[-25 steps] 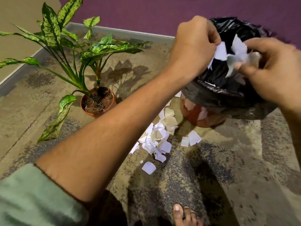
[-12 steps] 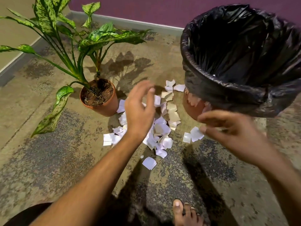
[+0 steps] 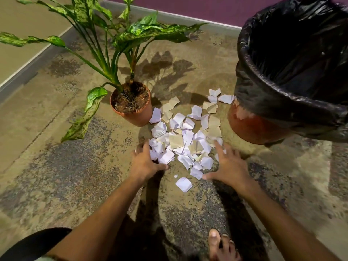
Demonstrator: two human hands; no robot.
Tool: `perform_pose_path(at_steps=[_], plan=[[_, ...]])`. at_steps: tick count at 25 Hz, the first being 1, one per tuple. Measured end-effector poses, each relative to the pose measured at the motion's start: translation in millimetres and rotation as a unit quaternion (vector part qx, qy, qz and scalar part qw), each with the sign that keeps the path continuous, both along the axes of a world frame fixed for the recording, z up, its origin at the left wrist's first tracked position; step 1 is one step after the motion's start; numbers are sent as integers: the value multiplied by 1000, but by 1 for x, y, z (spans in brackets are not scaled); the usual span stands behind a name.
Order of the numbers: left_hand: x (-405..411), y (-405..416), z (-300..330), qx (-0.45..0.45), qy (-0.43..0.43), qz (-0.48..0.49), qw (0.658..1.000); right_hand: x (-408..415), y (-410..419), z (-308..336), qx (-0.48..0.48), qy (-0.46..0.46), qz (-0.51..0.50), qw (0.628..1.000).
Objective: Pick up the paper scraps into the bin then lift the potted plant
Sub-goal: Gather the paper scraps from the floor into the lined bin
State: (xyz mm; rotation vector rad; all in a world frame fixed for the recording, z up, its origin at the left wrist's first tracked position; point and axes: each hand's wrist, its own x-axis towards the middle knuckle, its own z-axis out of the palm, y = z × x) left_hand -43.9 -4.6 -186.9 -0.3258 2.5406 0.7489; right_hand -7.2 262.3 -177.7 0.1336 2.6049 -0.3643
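Observation:
A heap of white and tan paper scraps (image 3: 185, 136) lies on the floor between the plant and the bin. My left hand (image 3: 144, 162) rests spread at the heap's left edge, fingers touching scraps. My right hand (image 3: 228, 164) lies spread at the heap's right edge, fingers straight. Neither hand holds anything. The potted plant (image 3: 132, 104), in an orange pot with long mottled green leaves, stands just left of the heap. The bin (image 3: 259, 127), orange with a black bag liner (image 3: 293, 59), stands at the right.
One loose scraps piece (image 3: 183, 184) lies apart, near my hands. A purple wall with grey skirting (image 3: 188, 16) runs along the back. My bare foot (image 3: 222, 245) is at the bottom edge. Mottled floor (image 3: 56, 166) spreads to the left.
Both hands came away from the bin's mouth, where they dropped scraps, and went down to the floor. They now lie spread on either side of the heap.

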Motion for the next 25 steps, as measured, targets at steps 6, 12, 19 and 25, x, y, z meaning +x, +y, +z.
perform_pose_path(at_steps=[6,12,19,25], plan=[[5,22,3,-63,96,-176,978,-9,-56,-16,-18,69,169,983],[-2,35,28,-49,109,-134,984,5,-43,-5,-82,209,127,966],[-23,55,95,-74,145,-118,979,2,-17,91,-174,269,-14,947],[-27,75,162,-82,168,-156,970,-9,34,226,-239,490,-75,835]])
